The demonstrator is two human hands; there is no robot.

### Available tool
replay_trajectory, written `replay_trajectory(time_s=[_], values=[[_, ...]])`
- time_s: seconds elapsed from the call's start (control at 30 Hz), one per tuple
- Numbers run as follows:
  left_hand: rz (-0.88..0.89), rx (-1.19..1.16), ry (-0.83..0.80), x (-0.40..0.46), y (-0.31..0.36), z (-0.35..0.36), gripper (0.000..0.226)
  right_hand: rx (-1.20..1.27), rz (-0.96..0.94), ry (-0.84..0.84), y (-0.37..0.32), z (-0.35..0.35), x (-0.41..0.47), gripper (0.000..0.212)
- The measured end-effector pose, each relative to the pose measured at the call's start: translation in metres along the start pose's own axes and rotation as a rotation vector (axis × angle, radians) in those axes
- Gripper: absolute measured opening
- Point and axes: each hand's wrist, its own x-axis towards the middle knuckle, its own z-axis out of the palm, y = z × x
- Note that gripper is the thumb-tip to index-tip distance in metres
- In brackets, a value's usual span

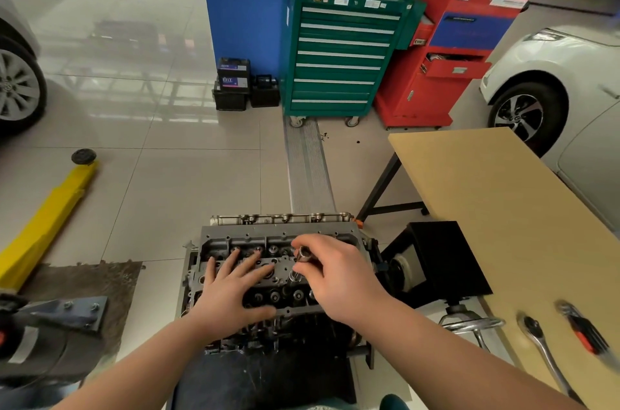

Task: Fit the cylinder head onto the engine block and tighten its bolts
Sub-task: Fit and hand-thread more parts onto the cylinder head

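Metal cylinder head (278,262) is steadied by the flat, open left hand (235,289); right hand (335,278) pinches what looks like a bolt (304,253), ready to seat it.

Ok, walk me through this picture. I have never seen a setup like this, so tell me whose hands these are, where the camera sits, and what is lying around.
The one picture comes from a camera worn on a person's head, looking down at their own bare hands. There is no robot. In front of them is a cylinder head sitting on an engine block on a stand. The left hand rests flat on it, fingers spread. The right hand pinches a small metal piece, probably a bolt or socket; it is too small to tell. On the wooden table to the right lie a ratchet and a red-and-black tool.
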Motion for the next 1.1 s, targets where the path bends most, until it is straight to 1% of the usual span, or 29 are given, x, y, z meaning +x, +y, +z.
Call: replay_trajectory(time_s=[0.03,0.1,0.13,0.2,0.23,0.27,0.3,0.33,0.4,0.47,0.5,0.57,0.63,0.7,0.73,0.8,0.87,0.9,0.93,0.97,1.03,1.07,1.1], values=[[0.024,-0.162,0.055,0.002,0.006,-0.009,0.077,-0.007,0.009,0.011,-0.002,0.002,0.001,0.033],[0.122,-0.364,0.159,0.006,0.022,-0.027,0.057,-0.025,0.057,0.042,-0.005,0.006,0.002,0.030],[0.180,-0.431,0.173,0.007,0.032,-0.033,0.049,-0.046,0.087,0.055,-0.007,0.007,0.004,0.028],[0.263,-0.552,0.175,0.009,0.056,-0.037,0.029,-0.129,0.114,0.070,-0.013,0.007,0.008,0.033],[0.270,-0.600,0.205,0.009,0.066,-0.035,0.017,-0.181,0.089,0.069,-0.015,0.006,0.009,0.035],[0.260,-0.629,0.249,0.010,0.073,-0.033,0.011,-0.229,0.044,0.057,-0.017,0.004,0.009,0.042],[0.251,-0.646,0.288,0.010,0.077,-0.030,0.011,-0.251,-0.003,0.023,-0.019,0.000,0.010,0.051],[0.252,-0.644,0.298,0.011,0.078,-0.029,0.014,-0.234,-0.050,-0.024,-0.020,-0.006,0.010,0.054],[0.299,-0.628,0.240,0.013,0.075,-0.031,0.023,-0.177,-0.135,-0.145,-0.020,-0.021,0.010,0.045],[0.350,-0.630,0.127,0.015,0.072,-0.036,0.029,-0.223,-0.183,-0.238,-0.018,-0.032,0.011,0.033],[0.357,-0.647,0.090,0.015,0.072,-0.039,0.027,-0.266,-0.202,-0.237,-0.019,-0.034,0.011,0.029],[0.352,-0.688,0.111,0.016,0.074,-0.042,0.018,-0.336,-0.210,-0.171,-0.024,-0.032,0.015,0.024],[0.324,-0.694,0.195,0.017,0.078,-0.045,0.015,-0.396,-0.173,-0.129,-0.031,-0.026,0.019,0.029],[0.295,-0.660,0.245,0.017,0.080,-0.045,0.003,-0.390,-0.147,-0.133,-0.033,-0.024,0.020,0.037],[0.295,-0.635,0.251,0.017,0.078,-0.045,0.009,-0.346,-0.149,-0.146,-0.032,-0.026,0.019,0.038],[0.294,-0.605,0.198,0.017,0.073,-0.046,0.017,-0.285,-0.187,-0.217,-0.030,-0.035,0.018,0.028],[0.288,-0.606,0.088,0.019,0.068,-0.050,0.009,-0.305,-0.224,-0.297,-0.027,-0.042,0.019,0.023],[0.289,-0.612,0.052,0.019,0.067,-0.052,0.004,-0.341,-0.211,-0.304,-0.028,-0.043,0.020,0.022],[0.295,-0.628,0.046,0.019,0.069,-0.054,0.006,-0.394,-0.192,-0.281,-0.030,-0.043,0.022,0.022],[0.303,-0.644,0.073,0.018,0.071,-0.055,0.009,-0.473,-0.168,-0.240,-0.033,-0.042,0.023,0.028],[0.268,-0.643,0.182,0.016,0.076,-0.058,0.017,-0.624,-0.123,-0.159,-0.039,-0.038,0.025,0.046],[0.246,-0.634,0.221,0.016,0.078,-0.060,0.017,-0.648,-0.122,-0.135,-0.042,-0.036,0.026,0.051],[0.240,-0.636,0.234,0.015,0.079,-0.060,0.015,-0.634,-0.135,-0.126,-0.044,-0.036,0.027,0.052]])
